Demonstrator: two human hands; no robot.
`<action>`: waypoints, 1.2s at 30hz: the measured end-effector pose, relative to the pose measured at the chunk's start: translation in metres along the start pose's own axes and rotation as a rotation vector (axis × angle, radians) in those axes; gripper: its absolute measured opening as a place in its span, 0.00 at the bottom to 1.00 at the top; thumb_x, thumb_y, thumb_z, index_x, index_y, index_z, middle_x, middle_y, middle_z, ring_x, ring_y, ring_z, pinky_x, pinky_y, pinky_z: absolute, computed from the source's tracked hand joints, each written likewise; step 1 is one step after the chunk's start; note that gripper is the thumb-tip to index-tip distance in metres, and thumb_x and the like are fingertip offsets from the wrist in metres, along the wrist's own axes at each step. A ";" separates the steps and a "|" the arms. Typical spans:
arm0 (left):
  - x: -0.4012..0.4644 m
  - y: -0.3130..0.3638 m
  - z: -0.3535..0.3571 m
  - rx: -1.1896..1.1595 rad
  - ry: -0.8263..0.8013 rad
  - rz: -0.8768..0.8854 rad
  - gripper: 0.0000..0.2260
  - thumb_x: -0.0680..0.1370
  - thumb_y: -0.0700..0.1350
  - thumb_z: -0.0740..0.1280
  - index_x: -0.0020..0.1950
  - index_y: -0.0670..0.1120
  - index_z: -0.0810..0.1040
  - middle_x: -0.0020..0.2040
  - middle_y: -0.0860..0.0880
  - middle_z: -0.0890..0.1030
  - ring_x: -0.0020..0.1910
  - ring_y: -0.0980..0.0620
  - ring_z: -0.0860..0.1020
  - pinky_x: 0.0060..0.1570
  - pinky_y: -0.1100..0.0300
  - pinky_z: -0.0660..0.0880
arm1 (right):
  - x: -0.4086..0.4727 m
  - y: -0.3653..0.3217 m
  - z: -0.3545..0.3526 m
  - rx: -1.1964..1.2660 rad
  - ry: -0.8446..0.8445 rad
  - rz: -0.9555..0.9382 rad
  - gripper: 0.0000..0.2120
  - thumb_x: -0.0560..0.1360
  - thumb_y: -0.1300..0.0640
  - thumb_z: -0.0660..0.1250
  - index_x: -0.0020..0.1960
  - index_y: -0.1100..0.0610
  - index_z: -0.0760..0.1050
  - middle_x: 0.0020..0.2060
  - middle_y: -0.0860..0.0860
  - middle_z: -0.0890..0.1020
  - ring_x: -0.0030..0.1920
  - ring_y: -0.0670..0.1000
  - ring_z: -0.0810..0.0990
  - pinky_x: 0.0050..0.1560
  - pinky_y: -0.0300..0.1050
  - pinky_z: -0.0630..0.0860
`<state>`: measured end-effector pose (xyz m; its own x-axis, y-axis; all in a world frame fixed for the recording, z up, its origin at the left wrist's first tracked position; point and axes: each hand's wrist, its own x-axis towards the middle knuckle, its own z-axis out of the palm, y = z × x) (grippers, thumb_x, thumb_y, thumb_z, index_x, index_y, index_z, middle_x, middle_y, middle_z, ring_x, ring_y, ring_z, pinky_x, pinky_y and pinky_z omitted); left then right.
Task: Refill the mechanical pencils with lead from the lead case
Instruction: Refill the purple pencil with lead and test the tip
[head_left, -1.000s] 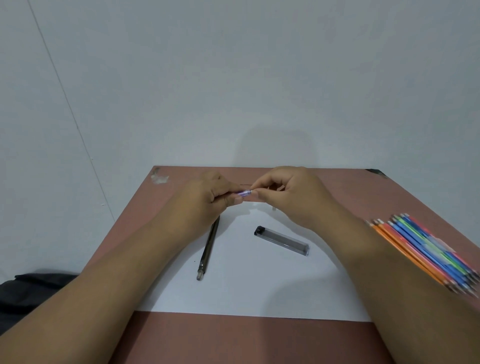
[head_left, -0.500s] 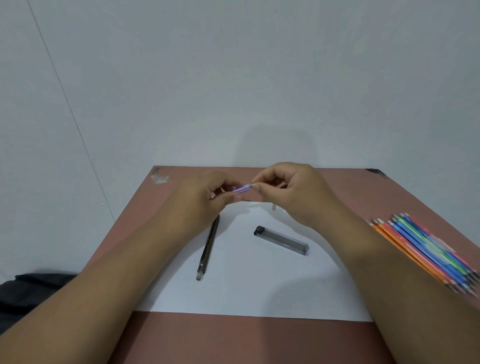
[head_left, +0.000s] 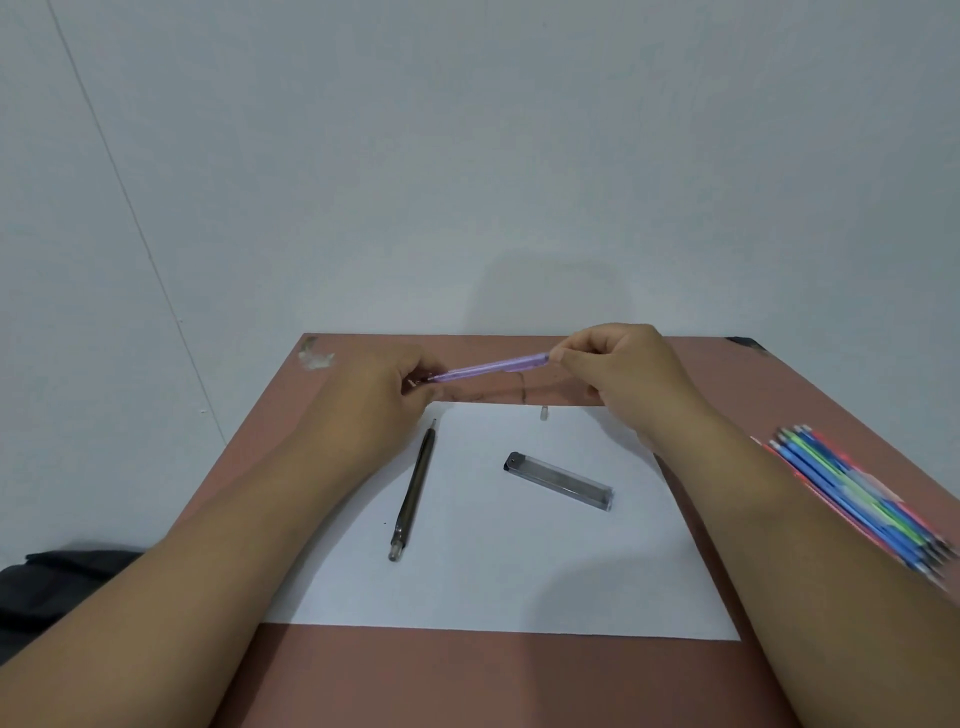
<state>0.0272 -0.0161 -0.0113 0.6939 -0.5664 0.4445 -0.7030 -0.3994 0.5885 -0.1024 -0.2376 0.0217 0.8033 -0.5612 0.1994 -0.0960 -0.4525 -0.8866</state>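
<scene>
Both hands hold the purple pencil (head_left: 491, 366) above the tabletop (head_left: 467, 680): left hand (head_left: 387, 395) grip pinches its tip, right hand (head_left: 618, 364) grip pinches its far end; the lead case (head_left: 558, 480) lies below.

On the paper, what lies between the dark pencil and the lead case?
Head view: nothing. Only bare white paper separates the dark pencil from the lead case.

Translucent purple pencil (head_left: 493, 367), kinda lilac. Smoky dark grey pencil (head_left: 414, 491) with a silvery tip. Clear lead case (head_left: 558, 480) with a black cap, greyish inside. Plain white paper (head_left: 498, 566) on a reddish-brown tabletop (head_left: 467, 680). Bunch of pencils (head_left: 857, 501) off to the side in blue, green, orange and pink-red. Pale grey-white wall (head_left: 467, 156).
</scene>
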 end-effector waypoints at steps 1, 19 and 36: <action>0.000 0.000 0.002 0.014 -0.016 -0.022 0.07 0.78 0.45 0.71 0.50 0.58 0.83 0.42 0.60 0.82 0.42 0.61 0.78 0.44 0.62 0.73 | 0.000 0.002 0.000 -0.019 -0.005 0.011 0.05 0.76 0.54 0.73 0.42 0.53 0.85 0.32 0.47 0.78 0.27 0.43 0.69 0.34 0.37 0.71; 0.005 0.002 0.010 0.106 -0.098 -0.080 0.12 0.80 0.41 0.67 0.62 0.51 0.83 0.48 0.62 0.78 0.48 0.60 0.76 0.43 0.76 0.65 | 0.007 0.017 0.003 -0.404 -0.109 0.004 0.05 0.75 0.56 0.73 0.42 0.50 0.87 0.42 0.45 0.87 0.46 0.47 0.84 0.42 0.37 0.75; -0.001 0.008 -0.003 0.100 -0.074 -0.115 0.10 0.80 0.49 0.68 0.61 0.52 0.83 0.52 0.61 0.82 0.48 0.64 0.78 0.48 0.66 0.72 | -0.028 -0.027 -0.006 -0.649 -0.443 -0.131 0.09 0.65 0.40 0.80 0.39 0.42 0.84 0.36 0.35 0.82 0.38 0.38 0.79 0.41 0.39 0.77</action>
<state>0.0212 -0.0165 -0.0048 0.7599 -0.5630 0.3248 -0.6341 -0.5322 0.5610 -0.1259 -0.2140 0.0430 0.9777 -0.2090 -0.0198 -0.1978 -0.8856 -0.4203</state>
